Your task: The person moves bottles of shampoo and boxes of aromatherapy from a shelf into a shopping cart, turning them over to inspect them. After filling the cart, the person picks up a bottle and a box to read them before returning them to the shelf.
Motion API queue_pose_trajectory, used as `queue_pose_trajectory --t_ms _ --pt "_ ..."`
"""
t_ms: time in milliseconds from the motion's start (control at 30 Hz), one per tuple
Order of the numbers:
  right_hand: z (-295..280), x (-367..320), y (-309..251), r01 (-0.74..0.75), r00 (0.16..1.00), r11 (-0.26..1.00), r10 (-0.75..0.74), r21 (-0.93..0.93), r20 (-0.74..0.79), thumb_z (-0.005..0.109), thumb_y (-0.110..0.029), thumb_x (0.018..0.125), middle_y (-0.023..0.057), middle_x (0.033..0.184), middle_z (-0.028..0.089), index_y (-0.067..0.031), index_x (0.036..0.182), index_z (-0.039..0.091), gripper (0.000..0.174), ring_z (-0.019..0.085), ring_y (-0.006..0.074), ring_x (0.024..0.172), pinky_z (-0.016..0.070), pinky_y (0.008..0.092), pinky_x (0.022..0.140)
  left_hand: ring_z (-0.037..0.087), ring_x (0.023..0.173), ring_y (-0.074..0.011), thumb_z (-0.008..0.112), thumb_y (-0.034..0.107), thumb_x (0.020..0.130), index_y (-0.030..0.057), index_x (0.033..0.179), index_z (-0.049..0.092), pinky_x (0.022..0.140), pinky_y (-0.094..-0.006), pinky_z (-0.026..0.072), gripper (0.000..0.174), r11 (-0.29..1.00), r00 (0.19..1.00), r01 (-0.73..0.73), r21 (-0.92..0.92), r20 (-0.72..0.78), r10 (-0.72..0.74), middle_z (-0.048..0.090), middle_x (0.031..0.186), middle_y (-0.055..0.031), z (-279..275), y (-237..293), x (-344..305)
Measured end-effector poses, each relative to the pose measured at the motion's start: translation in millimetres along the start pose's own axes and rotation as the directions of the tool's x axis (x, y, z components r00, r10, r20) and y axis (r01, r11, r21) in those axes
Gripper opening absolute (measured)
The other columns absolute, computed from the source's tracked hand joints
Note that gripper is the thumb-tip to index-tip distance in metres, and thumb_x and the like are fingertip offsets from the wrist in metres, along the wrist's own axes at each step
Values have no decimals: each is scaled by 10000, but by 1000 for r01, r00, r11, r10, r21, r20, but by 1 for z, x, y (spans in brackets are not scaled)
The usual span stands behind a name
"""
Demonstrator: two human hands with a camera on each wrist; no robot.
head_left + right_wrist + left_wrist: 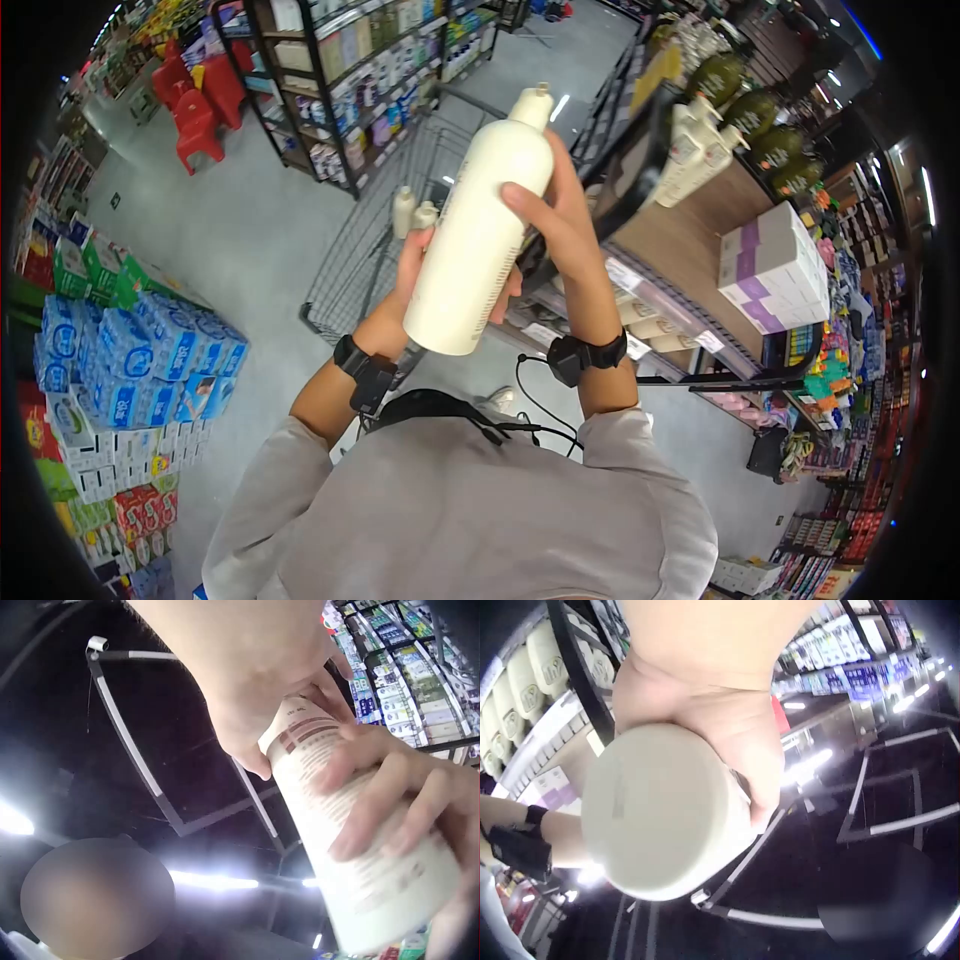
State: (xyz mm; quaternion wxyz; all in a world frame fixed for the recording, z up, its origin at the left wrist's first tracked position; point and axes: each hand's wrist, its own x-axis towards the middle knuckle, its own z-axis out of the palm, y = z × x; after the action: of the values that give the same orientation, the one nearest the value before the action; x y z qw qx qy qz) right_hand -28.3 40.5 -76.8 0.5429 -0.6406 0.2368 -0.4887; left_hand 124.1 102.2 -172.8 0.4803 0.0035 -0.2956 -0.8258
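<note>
A large cream bottle (480, 235) with a narrow neck is held at a tilt in front of the chest, its top pointing away. My left hand (408, 268) grips its lower part from the left, with the fingers wrapped underneath. Higher up, near the shoulder, my right hand (562, 215) holds the other side, thumb across the front. The left wrist view looks at the round base of the bottle (656, 814). Brown printed text covers the side of the bottle (352, 817) in the right wrist view, where left-hand fingers (367, 810) curl over it.
Beyond the bottle stands a wire shopping cart (350, 240) with small cream bottles (404, 212) in it. A shelf unit (690, 240) at right carries pump bottles (690, 155) and a white-and-purple box (775, 265). Stacked blue water packs (150, 350) stand at left.
</note>
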Motion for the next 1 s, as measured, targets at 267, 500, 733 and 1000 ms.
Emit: queue_pose_trajectory --t_ms 267,500,733,1000 --pt "100 43 64 -182 983 982 182 -52 2 781 -309 807 122 1154 611 1 1288 491 642 591 195 1076 472 325 927 585 635 -282 377 730 826 -31 1288 484 555 -354 461 897 997 998 -16 -73 -66 12 604 893 -210 -39 79 -75" --pt "81 47 90 -152 987 984 155 -92 33 741 -274 852 108 1208 595 -7 1361 459 640 581 207 1109 467 334 947 664 1003 -279 849 250 685 12 1318 503 905 -376 521 760 604 947 66 794 -240 213 662 1117 -134 -110 112 -63" --pt "39 33 203 -230 941 906 113 -355 -320 735 -265 857 136 1040 694 25 1170 628 440 668 194 946 517 325 836 636 1085 -257 904 258 616 44 1324 524 941 -378 495 831 233 944 209 950 -258 205 662 1163 -138 -212 64 -14" --pt "-13 15 383 -535 727 744 165 -401 -666 718 -345 855 155 1101 576 1 1073 645 415 603 350 984 476 405 823 632 1081 -353 883 311 633 51 1262 553 898 -419 501 757 150 895 439 886 -446 20 671 1132 -177 -369 -28 26"
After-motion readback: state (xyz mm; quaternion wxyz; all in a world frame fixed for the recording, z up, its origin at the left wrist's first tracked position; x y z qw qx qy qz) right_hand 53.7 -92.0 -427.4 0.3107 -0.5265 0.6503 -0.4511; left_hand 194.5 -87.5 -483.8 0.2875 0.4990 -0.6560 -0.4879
